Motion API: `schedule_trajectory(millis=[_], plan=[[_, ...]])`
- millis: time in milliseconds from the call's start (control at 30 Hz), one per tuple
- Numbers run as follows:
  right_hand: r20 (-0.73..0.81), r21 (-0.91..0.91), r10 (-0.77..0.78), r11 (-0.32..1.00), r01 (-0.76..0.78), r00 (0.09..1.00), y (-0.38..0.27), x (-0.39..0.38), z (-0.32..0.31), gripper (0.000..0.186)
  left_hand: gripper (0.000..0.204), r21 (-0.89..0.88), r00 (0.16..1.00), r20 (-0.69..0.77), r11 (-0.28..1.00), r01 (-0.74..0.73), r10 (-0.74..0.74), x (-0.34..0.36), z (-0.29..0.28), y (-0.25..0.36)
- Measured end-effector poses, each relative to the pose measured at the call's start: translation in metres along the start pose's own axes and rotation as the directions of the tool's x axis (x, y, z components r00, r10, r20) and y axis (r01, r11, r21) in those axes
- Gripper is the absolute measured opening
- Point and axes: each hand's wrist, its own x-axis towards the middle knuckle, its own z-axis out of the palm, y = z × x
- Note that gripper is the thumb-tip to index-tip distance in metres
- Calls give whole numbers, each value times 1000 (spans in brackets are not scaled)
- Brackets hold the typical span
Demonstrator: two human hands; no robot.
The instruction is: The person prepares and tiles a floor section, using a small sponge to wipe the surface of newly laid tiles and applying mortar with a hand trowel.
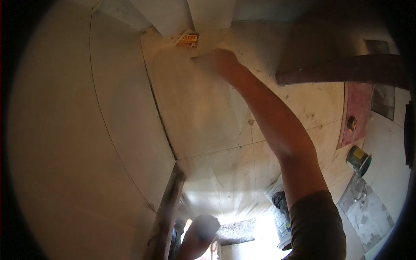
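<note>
My right arm reaches up the view, with my right hand [219, 60] over the pale, dust-marked tiled floor [208, 112], just below an orange printed packet [187, 40] lying by white wall panels [210, 13]. Its fingers are blurred, so I cannot make out what, if anything, they hold. At the bottom, my left hand [203, 229] is a dim blur beside a brown wooden frame edge [167, 199]; its fingers are unclear.
A large pale wall [78, 130] fills the left. On the right are a dark wooden beam [338, 69], a pink mat [353, 99] with a small orange-and-black object [352, 124], a green bucket [359, 160] and a grey slab [366, 208]. My shoe [279, 201] shows below.
</note>
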Motion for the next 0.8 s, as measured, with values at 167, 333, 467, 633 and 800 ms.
schedule_trajectory(millis=[167,333,467,633,800], plan=[[-344,-747,-584,644,162,736,27,-81,190,38,64,-15,997,14,997,-80,80,-1,-11,10],[-454,-460,-560,814,356,694,-7,14,94,31,64,-31,997,64,998,-50,52,3,-8,12],[-449,-76,-273,960,269,850,-7,72,80,22,61,90,971,232,993,-75,53,8,-4,33],[-438,-488,-418,854,180,796,0,-129,314,37,56,226,935,334,973,41,-118,-8,-14,25],[-6,-493,-269,839,231,963,34,-296,412,42,52,358,940,335,931,-67,-61,-17,1,25]])
